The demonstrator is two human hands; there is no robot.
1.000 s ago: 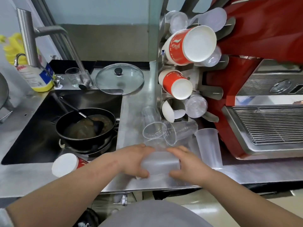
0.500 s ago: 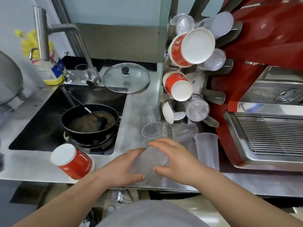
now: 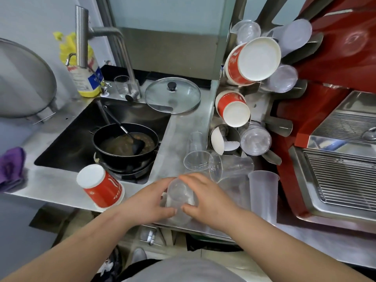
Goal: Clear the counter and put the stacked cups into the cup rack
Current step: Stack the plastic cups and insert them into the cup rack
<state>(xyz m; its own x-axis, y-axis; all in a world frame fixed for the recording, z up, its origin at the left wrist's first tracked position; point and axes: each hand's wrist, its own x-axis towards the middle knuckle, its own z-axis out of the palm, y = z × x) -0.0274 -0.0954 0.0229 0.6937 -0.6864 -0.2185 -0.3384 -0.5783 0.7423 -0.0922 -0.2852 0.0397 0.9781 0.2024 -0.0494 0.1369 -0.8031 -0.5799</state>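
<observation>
My left hand (image 3: 149,202) and my right hand (image 3: 207,197) both grip a stack of clear plastic cups (image 3: 180,195), base end turned up toward me, just above the counter's front edge. Behind it more clear cups stand and lie on the steel counter (image 3: 177,139): an upright one (image 3: 197,159) and a toppled one (image 3: 232,168). A frosted tall cup (image 3: 263,192) stands to the right. A red paper cup stack (image 3: 100,185) lies on its side at the left. The cup rack (image 3: 258,110) holds red paper cups (image 3: 253,60) and clear cups (image 3: 255,140).
A sink (image 3: 81,135) at the left holds a dirty black pan (image 3: 125,144) with a ladle. A glass lid (image 3: 172,95) lies behind it, by a tap (image 3: 83,37) and a soap bottle (image 3: 86,78). A red machine with a metal drip tray (image 3: 341,178) fills the right side.
Both hands have turned the clear cup stack from lying crosswise to standing on end and lifted it slightly. The view has shifted left, bringing the red paper cup stack fully into sight.
</observation>
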